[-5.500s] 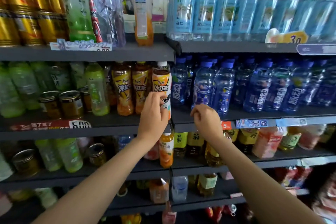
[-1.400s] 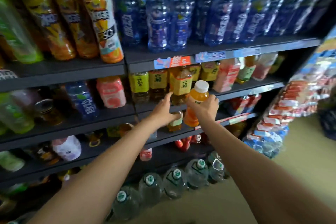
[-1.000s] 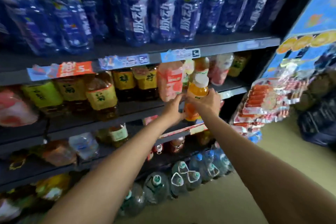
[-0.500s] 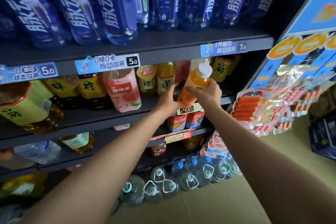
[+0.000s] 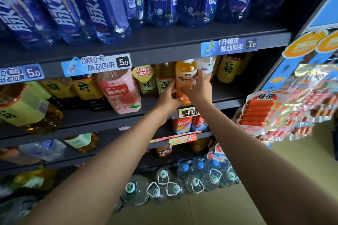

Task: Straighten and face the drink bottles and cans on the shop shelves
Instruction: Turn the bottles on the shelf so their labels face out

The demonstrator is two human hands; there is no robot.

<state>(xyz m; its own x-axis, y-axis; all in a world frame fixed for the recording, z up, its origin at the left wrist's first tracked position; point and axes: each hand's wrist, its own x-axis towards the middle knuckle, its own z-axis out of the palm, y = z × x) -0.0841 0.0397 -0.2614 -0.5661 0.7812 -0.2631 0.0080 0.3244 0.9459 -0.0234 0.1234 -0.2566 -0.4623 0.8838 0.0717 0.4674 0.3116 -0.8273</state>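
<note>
Presently both the left hand (image 5: 169, 95) and right hand (image 5: 198, 88) grip the orange juice bottle (image 5: 185, 78) on the shelf (image 5: 228, 97); advise seating it upright, label outward.

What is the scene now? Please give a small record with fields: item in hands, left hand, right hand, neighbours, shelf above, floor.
item in hands: orange drink bottle, upright, label facing out, at the shelf front
left hand: left hand holds the bottle's left side
right hand: right hand grips its right side
neighbours: pink peach drink bottle to the left; tea bottles behind
shelf above: blue drink bottles, price tag 7.0
floor: large water jugs
</note>
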